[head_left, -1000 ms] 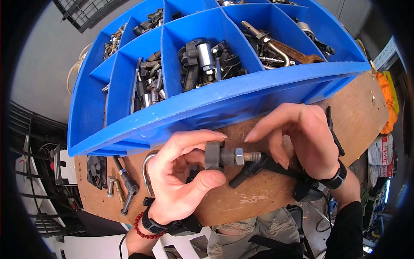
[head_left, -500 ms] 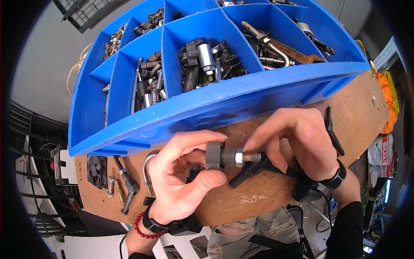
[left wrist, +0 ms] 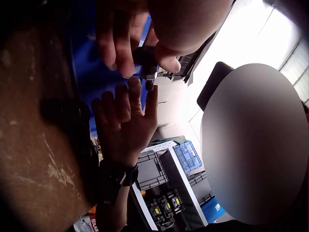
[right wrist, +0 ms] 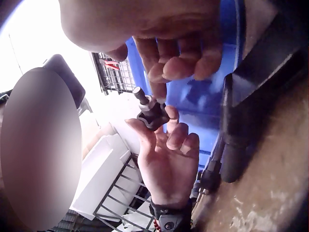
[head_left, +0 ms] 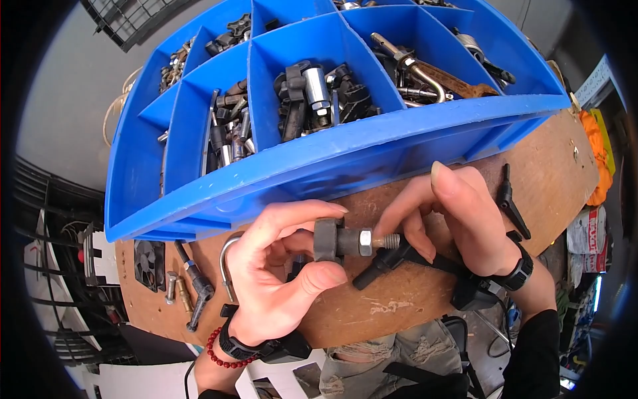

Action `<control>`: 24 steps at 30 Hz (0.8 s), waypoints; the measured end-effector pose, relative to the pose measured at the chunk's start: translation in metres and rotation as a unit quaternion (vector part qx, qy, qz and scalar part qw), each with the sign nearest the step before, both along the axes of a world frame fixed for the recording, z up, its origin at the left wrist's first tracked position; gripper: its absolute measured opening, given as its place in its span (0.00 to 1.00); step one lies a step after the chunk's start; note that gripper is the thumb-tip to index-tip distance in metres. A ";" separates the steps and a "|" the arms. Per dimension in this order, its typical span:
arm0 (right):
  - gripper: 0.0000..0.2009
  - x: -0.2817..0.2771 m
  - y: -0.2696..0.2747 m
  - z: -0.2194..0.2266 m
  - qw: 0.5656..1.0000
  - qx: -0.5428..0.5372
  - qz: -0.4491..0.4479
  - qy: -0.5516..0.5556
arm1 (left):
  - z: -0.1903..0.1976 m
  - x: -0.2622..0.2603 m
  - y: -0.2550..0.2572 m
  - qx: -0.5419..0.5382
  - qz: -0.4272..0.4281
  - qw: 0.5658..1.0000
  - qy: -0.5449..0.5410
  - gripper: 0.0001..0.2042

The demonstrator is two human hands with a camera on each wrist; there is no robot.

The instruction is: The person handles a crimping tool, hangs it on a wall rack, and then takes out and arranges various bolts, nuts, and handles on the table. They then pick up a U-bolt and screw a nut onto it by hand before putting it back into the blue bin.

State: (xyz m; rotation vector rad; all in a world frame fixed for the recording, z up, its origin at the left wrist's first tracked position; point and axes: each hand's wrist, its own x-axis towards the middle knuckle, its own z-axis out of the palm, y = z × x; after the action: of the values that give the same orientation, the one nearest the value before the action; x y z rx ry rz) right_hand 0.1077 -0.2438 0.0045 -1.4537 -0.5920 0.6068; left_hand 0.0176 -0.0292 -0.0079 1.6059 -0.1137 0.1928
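The left hand (head_left: 272, 272) pinches the dark knob (head_left: 327, 240) between thumb and index finger above the table. A hex nut (head_left: 365, 242) sits on the knob's threaded stud (head_left: 389, 242), which points right. Beside the stud is the right hand (head_left: 458, 216), its index fingertip touching or nearly touching near the nut, its thumb raised clear. In the left wrist view the right hand (left wrist: 126, 128) reaches a finger to the stud's end area. The right wrist view shows the left hand (right wrist: 169, 164) holding the knob (right wrist: 153, 117) from below.
A blue divided bin (head_left: 332, 143) full of metal parts stands behind the hands. On the wooden table (head_left: 392, 302) lie a black handle (head_left: 379, 267) under the right hand, a lever (head_left: 510, 203), a hook (head_left: 224, 266), bolts (head_left: 181, 292), another lever (head_left: 198, 286) and a small fan (head_left: 149, 264).
The right thumb has lifted up and apart from the index finger, and the index finger has come down to the stud. The nut's facets have turned; the left hand has barely moved.
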 end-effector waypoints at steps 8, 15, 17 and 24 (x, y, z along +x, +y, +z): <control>0.40 -0.005 0.000 0.010 1.000 -0.001 -0.018 -0.022 | -0.001 0.000 -0.001 -0.003 0.003 1.000 -0.006 0.34; 0.40 -0.006 0.002 0.008 0.999 0.005 -0.037 -0.015 | -0.001 0.000 0.000 0.000 0.003 1.000 -0.001 0.35; 0.40 -0.007 0.003 0.009 0.998 0.016 -0.044 -0.034 | 0.000 0.000 0.001 -0.001 0.003 1.000 -0.001 0.35; 0.40 -0.004 0.000 0.006 1.000 -0.009 -0.022 -0.009 | 0.000 0.000 0.000 0.000 0.008 1.000 0.002 0.35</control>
State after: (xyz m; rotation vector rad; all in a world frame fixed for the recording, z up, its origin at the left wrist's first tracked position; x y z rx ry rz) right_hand 0.1039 -0.2440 0.0106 -1.4870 -0.5680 0.5669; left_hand 0.0174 -0.0296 -0.0080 1.6083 -0.0976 0.2021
